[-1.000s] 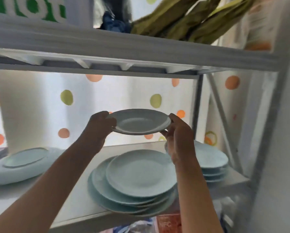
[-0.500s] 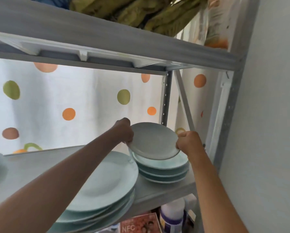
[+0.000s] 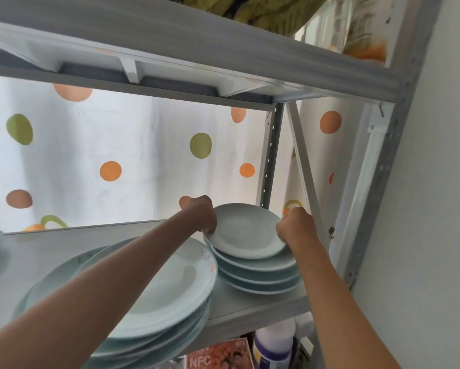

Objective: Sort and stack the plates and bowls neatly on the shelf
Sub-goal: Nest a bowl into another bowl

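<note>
On the shelf's (image 3: 250,304) right end, both hands are bringing a small plate (image 3: 246,231) down onto the small stack (image 3: 261,272), left hand (image 3: 201,215) clamped on its left rim, right hand (image 3: 295,226) on the right rim, fingers curled tight around the edge on each side. It looks tilted, near edge low, just touching or about to touch the plate beneath, hard to say which! This is the placing step, by my read: level it, centre it over the stack, then slip the fingers out without nudging the pile. Just beside it sits the big stack (image 3: 154,302), partly under the left forearm. Below the shelf, a red pack (image 3: 218,355) reads "NFC"; a white bottle (image 3: 274,344) shows no legible writing
</note>
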`<act>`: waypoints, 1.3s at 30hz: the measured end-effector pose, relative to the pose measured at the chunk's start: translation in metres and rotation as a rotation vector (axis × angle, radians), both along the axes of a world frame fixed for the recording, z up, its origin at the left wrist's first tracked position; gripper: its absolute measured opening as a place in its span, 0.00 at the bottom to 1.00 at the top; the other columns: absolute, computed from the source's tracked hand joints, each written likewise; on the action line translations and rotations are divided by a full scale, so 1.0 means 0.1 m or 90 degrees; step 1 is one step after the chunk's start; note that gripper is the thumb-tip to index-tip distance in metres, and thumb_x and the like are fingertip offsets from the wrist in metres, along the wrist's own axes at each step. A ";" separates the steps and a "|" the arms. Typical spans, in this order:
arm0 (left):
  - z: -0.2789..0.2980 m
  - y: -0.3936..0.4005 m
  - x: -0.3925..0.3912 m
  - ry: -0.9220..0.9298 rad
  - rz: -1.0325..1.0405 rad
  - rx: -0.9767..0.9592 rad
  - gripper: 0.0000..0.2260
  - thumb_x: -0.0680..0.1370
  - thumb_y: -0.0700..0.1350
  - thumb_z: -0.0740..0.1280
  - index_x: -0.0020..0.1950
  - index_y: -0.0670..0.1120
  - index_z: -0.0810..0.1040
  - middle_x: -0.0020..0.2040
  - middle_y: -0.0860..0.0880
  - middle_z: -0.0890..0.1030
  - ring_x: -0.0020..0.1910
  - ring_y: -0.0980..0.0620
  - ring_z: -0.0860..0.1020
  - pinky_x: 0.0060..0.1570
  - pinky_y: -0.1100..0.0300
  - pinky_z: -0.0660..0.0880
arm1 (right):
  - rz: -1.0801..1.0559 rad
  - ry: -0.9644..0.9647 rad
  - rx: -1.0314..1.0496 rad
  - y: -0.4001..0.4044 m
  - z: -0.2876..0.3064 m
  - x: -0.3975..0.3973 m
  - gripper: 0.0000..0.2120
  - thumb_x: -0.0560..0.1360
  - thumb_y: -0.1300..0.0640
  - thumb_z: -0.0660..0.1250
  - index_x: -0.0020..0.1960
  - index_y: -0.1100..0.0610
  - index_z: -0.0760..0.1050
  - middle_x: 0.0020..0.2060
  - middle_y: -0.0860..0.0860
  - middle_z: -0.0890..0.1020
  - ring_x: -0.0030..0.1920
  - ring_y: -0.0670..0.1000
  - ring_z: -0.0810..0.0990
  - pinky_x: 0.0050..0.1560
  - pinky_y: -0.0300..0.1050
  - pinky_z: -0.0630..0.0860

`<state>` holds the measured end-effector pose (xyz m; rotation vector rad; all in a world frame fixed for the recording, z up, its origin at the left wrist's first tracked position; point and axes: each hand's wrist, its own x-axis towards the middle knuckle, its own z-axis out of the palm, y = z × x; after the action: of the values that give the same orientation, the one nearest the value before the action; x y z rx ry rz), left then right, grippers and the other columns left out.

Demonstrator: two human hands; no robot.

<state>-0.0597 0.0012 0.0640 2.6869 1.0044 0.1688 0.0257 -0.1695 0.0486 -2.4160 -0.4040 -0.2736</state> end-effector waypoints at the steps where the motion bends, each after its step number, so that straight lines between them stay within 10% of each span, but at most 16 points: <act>1: 0.00 0.01 0.01 0.004 -0.013 0.013 0.14 0.69 0.42 0.74 0.52 0.42 0.77 0.52 0.44 0.80 0.55 0.44 0.80 0.54 0.56 0.76 | -0.003 -0.012 -0.007 0.02 0.00 -0.02 0.09 0.77 0.64 0.65 0.56 0.65 0.75 0.52 0.60 0.82 0.53 0.59 0.81 0.45 0.42 0.73; 17: 0.21 0.49 -0.96 -0.480 -0.004 0.049 0.07 0.76 0.43 0.66 0.51 0.47 0.82 0.54 0.48 0.81 0.52 0.48 0.79 0.49 0.60 0.71 | 0.280 -0.130 0.214 1.02 0.43 -1.21 0.16 0.73 0.63 0.65 0.60 0.60 0.80 0.60 0.53 0.82 0.63 0.53 0.78 0.62 0.37 0.67; 21: 0.18 0.93 -1.72 -0.503 0.055 0.142 0.06 0.76 0.43 0.66 0.47 0.49 0.82 0.54 0.50 0.81 0.52 0.49 0.79 0.56 0.56 0.73 | 0.365 -0.096 0.296 1.38 0.47 -1.85 0.11 0.73 0.63 0.63 0.38 0.50 0.79 0.35 0.51 0.81 0.43 0.57 0.74 0.44 0.32 0.64; 23: 0.13 1.12 -2.11 -0.519 0.107 0.163 0.07 0.75 0.42 0.65 0.46 0.51 0.82 0.52 0.51 0.82 0.50 0.50 0.80 0.56 0.57 0.73 | 0.422 -0.081 0.377 1.52 0.47 -2.23 0.16 0.72 0.65 0.63 0.30 0.48 0.70 0.32 0.39 0.70 0.47 0.31 0.69 0.45 0.35 0.65; 26: 0.01 1.37 -2.66 -0.521 0.191 0.160 0.08 0.74 0.40 0.65 0.44 0.51 0.82 0.48 0.49 0.84 0.46 0.50 0.81 0.51 0.61 0.72 | 0.514 -0.044 0.415 1.82 0.40 -2.79 0.14 0.73 0.64 0.62 0.48 0.52 0.84 0.46 0.51 0.85 0.55 0.42 0.80 0.49 0.32 0.67; 28: -0.09 1.52 -2.96 -0.527 0.240 0.143 0.07 0.75 0.40 0.66 0.46 0.47 0.83 0.47 0.47 0.85 0.46 0.48 0.82 0.48 0.61 0.71 | 0.572 -0.017 0.407 2.03 0.36 -3.07 0.12 0.72 0.65 0.61 0.45 0.55 0.83 0.40 0.43 0.82 0.44 0.54 0.76 0.47 0.32 0.65; 30: -0.22 1.69 -3.25 -0.546 0.289 0.126 0.07 0.75 0.40 0.66 0.47 0.46 0.84 0.47 0.46 0.85 0.48 0.46 0.82 0.50 0.59 0.74 | 0.601 0.000 0.372 2.26 0.27 -3.29 0.14 0.71 0.65 0.61 0.34 0.47 0.65 0.29 0.42 0.67 0.37 0.52 0.66 0.44 0.35 0.63; 33: -0.46 1.96 -3.58 -0.568 0.364 0.087 0.07 0.77 0.41 0.65 0.50 0.44 0.83 0.50 0.46 0.84 0.52 0.46 0.80 0.52 0.60 0.72 | 0.616 0.071 0.332 2.63 0.03 -3.48 0.13 0.72 0.64 0.61 0.48 0.54 0.82 0.41 0.50 0.83 0.46 0.55 0.77 0.45 0.37 0.68; 37: -0.77 2.23 -3.84 -0.604 0.502 0.074 0.10 0.78 0.40 0.62 0.58 0.42 0.79 0.56 0.42 0.82 0.56 0.41 0.78 0.57 0.53 0.73 | 0.604 0.136 0.256 3.06 -0.27 -3.66 0.15 0.71 0.65 0.60 0.31 0.49 0.66 0.27 0.49 0.67 0.36 0.55 0.65 0.29 0.34 0.59; 39: -0.89 2.33 -3.89 -0.592 0.546 0.091 0.12 0.78 0.39 0.62 0.60 0.39 0.77 0.58 0.38 0.80 0.58 0.39 0.76 0.59 0.50 0.72 | 0.588 0.171 0.261 3.22 -0.40 -3.74 0.10 0.73 0.63 0.60 0.45 0.53 0.79 0.39 0.53 0.80 0.43 0.55 0.77 0.41 0.34 0.70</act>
<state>-0.4487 0.2345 -0.0252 1.6740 1.6672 1.4929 -0.3480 0.1523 0.0082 -1.6232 -1.1410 0.3428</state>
